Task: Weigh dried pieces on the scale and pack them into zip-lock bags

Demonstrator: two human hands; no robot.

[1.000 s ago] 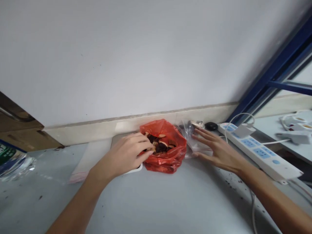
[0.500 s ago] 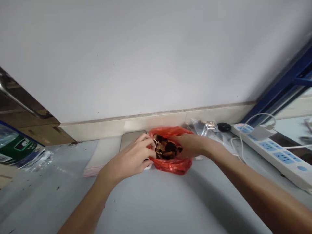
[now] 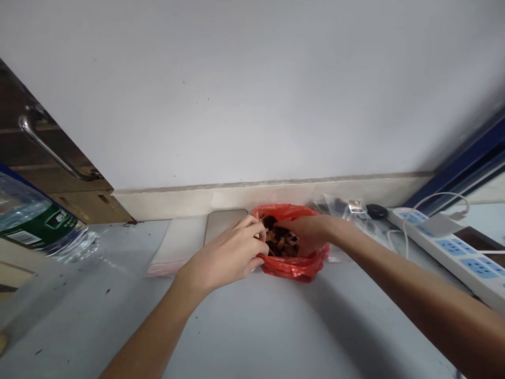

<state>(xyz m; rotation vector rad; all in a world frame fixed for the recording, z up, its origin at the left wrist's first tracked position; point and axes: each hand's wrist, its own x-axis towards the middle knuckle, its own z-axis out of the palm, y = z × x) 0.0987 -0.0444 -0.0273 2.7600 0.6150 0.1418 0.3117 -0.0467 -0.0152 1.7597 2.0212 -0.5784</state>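
A red plastic bag (image 3: pixel 294 269) stands with its mouth open on the grey table, close to the wall. Dark brown and tan dried pieces (image 3: pixel 279 239) fill it; their exact kind is unclear. My left hand (image 3: pixel 239 245) is closed on the bag's left rim, fingers bent over the edge. From the right, my right hand (image 3: pixel 310 234) reaches down inside the bag among the pieces. Its fingertips are hidden there, so whether they grip anything does not show.
Left of the bag lie a flat grey device (image 3: pixel 221 223) and white bags (image 3: pixel 171 247). A large water bottle (image 3: pixel 43 221) is at far left. To the right are a clear plastic packet (image 3: pixel 351 210), a black object (image 3: pixel 376 211) and a white power strip (image 3: pixel 445 247) with cables.
My right hand has moved deeper into the bag, covering more of the pieces. My left hand stays at the rim. The whole view has shifted slightly, so things appear farther right.
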